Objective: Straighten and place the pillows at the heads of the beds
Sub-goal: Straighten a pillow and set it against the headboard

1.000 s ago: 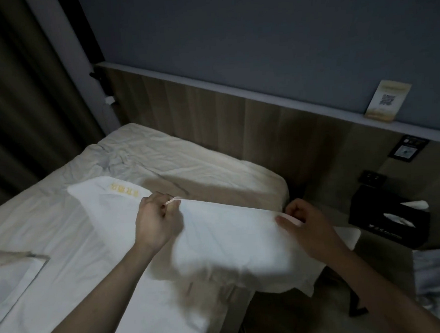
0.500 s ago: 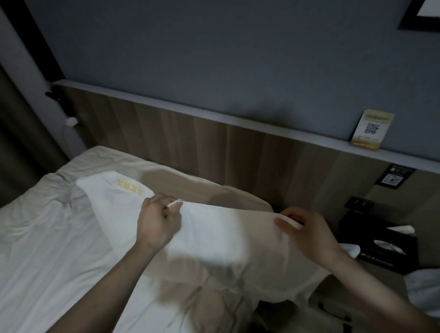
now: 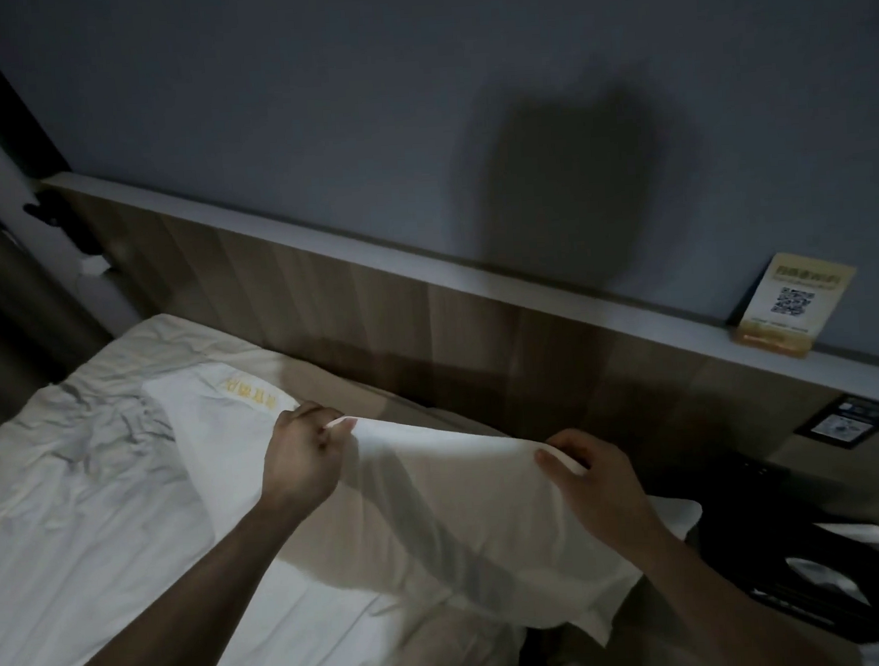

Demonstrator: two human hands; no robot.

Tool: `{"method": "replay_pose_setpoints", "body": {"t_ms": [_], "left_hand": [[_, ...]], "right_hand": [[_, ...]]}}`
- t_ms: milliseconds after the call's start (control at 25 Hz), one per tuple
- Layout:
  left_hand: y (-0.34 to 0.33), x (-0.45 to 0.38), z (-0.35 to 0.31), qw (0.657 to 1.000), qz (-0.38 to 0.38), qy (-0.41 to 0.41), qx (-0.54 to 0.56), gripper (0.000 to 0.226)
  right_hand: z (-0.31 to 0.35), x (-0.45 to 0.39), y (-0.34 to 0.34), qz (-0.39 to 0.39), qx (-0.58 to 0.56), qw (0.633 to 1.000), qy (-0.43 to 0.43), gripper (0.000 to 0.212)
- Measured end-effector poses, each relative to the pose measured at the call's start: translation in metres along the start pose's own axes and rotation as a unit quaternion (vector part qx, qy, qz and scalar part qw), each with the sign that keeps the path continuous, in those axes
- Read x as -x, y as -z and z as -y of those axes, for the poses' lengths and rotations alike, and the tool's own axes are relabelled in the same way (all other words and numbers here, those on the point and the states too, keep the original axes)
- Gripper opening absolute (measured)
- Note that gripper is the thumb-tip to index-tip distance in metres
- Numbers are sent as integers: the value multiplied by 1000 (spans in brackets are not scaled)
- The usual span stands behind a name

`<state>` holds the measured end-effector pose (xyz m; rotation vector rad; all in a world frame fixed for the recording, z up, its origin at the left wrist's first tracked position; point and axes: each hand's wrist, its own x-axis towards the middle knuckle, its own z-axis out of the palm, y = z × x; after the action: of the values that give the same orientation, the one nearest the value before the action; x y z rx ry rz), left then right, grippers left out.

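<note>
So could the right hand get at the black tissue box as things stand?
Probably yes, but not freely: the right hand grips the pillow edge, so it must let go first. The tissue box sits close on its right with nothing between them.

The pillow (image 3: pixel 438 513) lies across the bed's (image 3: pixel 79 535) far right corner, before the headboard (image 3: pixel 426 323) — a card (image 3: pixel 780 306) stands on its ledge, far right; a tissue box (image 3: pixel 823 582) sits right of the bed.

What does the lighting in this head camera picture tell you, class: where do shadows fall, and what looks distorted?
Head view: dim room; a big dark shadow on the grey wall; pillow brightest; the headboard ledge bows from the wide lens.
</note>
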<state>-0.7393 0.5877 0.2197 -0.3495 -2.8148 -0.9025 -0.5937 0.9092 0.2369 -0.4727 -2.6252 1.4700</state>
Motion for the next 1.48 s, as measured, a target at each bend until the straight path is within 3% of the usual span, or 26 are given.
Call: {"method": "replay_pose_setpoints", "body": {"t_ms": [440, 720, 880, 1000, 1120, 1280, 1360, 1480], "left_hand": [[-94, -139, -24, 994, 68, 54, -70, 28], [-151, -212, -53, 992, 96, 56, -60, 30], [-185, -220, -65, 975, 167, 82, -119, 34], [-210, -228, -72, 977, 157, 89, -117, 36], [-222, -232, -71, 978, 148, 88, -116, 34], [-226, -230, -66, 984, 139, 91, -67, 28], [-225, -219, -58, 988, 119, 95, -26, 38], [-219, -185, -36, 990, 44, 130, 20, 57]], "right_hand": [[-60, -148, 12, 34, 10, 998, -55, 10], [-89, -217, 33, -39, 29, 996, -76, 12], [-121, -228, 31, -16, 82, 992, -91, 22], [-137, -232, 33, -37, 123, 987, -97, 16], [-152, -236, 36, -30, 187, 977, -94, 35], [-169, -231, 38, 52, 248, 957, -144, 75], [-179, -226, 37, 68, 242, 952, -176, 90], [-183, -218, 32, 95, 244, 946, -190, 87]]}}
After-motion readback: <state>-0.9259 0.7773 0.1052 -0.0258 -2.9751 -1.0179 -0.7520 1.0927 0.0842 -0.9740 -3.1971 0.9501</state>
